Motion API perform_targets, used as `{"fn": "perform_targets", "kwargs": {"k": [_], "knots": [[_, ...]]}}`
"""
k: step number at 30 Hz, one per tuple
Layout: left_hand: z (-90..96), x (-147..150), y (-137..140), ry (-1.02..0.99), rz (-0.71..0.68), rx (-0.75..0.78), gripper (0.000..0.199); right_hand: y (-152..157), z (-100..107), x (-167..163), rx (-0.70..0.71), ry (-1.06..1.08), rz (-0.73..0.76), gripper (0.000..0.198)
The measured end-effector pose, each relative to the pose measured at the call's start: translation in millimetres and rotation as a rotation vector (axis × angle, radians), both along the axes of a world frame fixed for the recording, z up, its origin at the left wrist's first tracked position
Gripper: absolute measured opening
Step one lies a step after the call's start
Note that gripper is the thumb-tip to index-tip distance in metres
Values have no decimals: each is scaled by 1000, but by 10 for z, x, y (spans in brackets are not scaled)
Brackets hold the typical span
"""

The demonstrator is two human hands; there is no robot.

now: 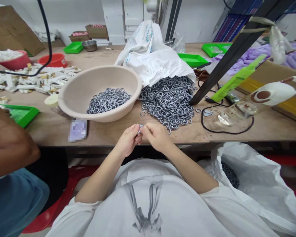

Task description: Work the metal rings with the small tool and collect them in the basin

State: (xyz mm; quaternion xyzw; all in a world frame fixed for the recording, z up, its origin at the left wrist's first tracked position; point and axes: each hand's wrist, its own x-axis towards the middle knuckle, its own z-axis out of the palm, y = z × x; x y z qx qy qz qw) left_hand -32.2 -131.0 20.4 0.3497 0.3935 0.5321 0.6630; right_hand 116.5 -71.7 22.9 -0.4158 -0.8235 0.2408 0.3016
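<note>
My left hand [128, 140] and my right hand [157, 135] meet at the table's front edge, both closed in a pinch. Between their fingertips shows a small grey ring [140, 126], largely covered by the fingers. Just beyond my right hand, a heap of grey rings [171, 100] spills from a white sack [160, 62] lying on its side. Left of the heap stands a wide beige basin [100, 77], with more grey rings [108, 101] on its bottom.
At the left, a co-worker's arm [12, 141] rests near a green tray [27, 117] and white parts [27, 79]. A slanted dark post [227, 56] rises right of the heap, near a clear bottle [239, 112] and a black cable [227, 133]. An open white bag [251, 168] holds rings below.
</note>
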Motion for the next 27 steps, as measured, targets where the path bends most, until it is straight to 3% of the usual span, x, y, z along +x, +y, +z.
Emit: {"fn": "perform_targets", "kwargs": {"k": [3,8,13,16,18,22,24,27], "knots": [[-60,-44,-59,60,-30,25,46,257,27,-63,-14,-263,-233,47],[-136,-145,-44,71,98,-28,39,522,46,-324,57,-576,-165,33],[-108,-271,10,-18,205,-100,38,572,-1,-398,42,-648,-154,26],[-93,-298,34,-86,263,-174,24,487,5,-244,-13,-455,-108,21],[-90,-273,52,-135,237,-217,21,387,11,-137,-192,-122,44,22],[-55,-148,66,-214,-56,-292,39,194,-46,-76,-618,453,381,34],[-18,-81,55,-244,-168,-303,44,137,-99,-105,-691,563,393,40],[24,5,23,-242,-86,-232,47,73,-148,-140,-654,636,322,44]]}}
